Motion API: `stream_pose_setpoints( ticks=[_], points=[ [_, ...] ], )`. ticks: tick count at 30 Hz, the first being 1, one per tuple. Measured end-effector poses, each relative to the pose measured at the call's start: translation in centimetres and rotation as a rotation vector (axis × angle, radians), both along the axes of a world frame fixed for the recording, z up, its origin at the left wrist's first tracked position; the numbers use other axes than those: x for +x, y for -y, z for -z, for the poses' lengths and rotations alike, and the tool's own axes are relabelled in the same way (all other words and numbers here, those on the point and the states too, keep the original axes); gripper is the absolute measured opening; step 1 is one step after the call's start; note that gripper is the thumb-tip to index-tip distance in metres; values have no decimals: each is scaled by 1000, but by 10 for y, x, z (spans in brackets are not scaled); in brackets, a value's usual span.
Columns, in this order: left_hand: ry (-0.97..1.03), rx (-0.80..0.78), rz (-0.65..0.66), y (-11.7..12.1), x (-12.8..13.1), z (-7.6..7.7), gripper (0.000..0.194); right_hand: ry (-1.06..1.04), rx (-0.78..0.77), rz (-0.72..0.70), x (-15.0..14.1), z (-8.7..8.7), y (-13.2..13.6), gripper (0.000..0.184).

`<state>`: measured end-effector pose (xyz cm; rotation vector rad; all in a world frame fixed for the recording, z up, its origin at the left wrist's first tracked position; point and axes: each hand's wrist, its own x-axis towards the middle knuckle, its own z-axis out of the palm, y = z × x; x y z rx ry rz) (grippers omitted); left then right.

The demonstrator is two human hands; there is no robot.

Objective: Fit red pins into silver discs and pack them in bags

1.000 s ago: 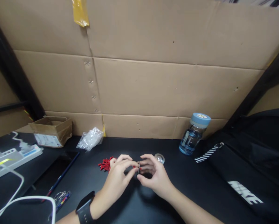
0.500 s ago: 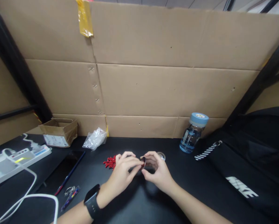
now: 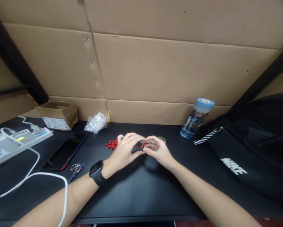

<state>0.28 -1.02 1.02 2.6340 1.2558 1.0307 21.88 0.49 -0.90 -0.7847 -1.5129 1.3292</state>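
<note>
My left hand [image 3: 127, 148], with a black smartwatch [image 3: 97, 170] on its wrist, meets my right hand [image 3: 158, 150] over the middle of the black table. Between their fingertips and thumbs stands a small thin disc [image 3: 142, 145] with a shiny rim, seen nearly edge-on. Both hands are closed on it; the fingers hide most of its faces. Just left of and behind my left hand lies a heap of small red pieces [image 3: 111, 144]. A round, clear-looking thing [image 3: 162, 139] on the table is partly covered by my right hand.
At the left are a power strip [image 3: 20, 142] with white cables, a phone or tablet [image 3: 64, 153] and a keyring [image 3: 76, 170]. A small cardboard box [image 3: 58, 115] and a plastic bag [image 3: 96, 122] stand farther back. To the right are a water bottle [image 3: 195, 119] and a black bag [image 3: 252, 148].
The camera has tilted down, so the table's front edge shows. The disc has turned from showing its reddish face to nearly edge-on. Both hands stay closed on it.
</note>
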Motion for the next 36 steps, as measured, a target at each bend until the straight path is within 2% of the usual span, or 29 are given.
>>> stream_pose_setpoints(
  ticks=[3,8,14,18,22,25,28,31,36],
  points=[
    [16,13,4,0,-1,-2,44,8,-33,-40,1,-2,-2,30],
    [-13,25,0,2,-1,-4,38,88,128,-6,1,-1,-3,25],
    [-17,-53,-51,2,2,-4,39,310,298,160,11,-11,-4,20],
    [-40,-123,-53,-1,1,0,44,479,489,262,17,-19,-5,15],
    [-55,-95,-26,-2,0,3,44,628,599,315,23,-15,-13,11],
    [-142,-94,37,-1,1,6,36,762,619,386,29,-8,-22,12],
    [-259,-134,107,0,2,11,45,862,597,434,31,-2,-27,10],
    [-329,-190,130,0,2,18,54,893,584,413,27,0,-29,10],
    [-373,-227,99,-3,1,25,55,891,597,369,23,0,-28,9]
  ],
)
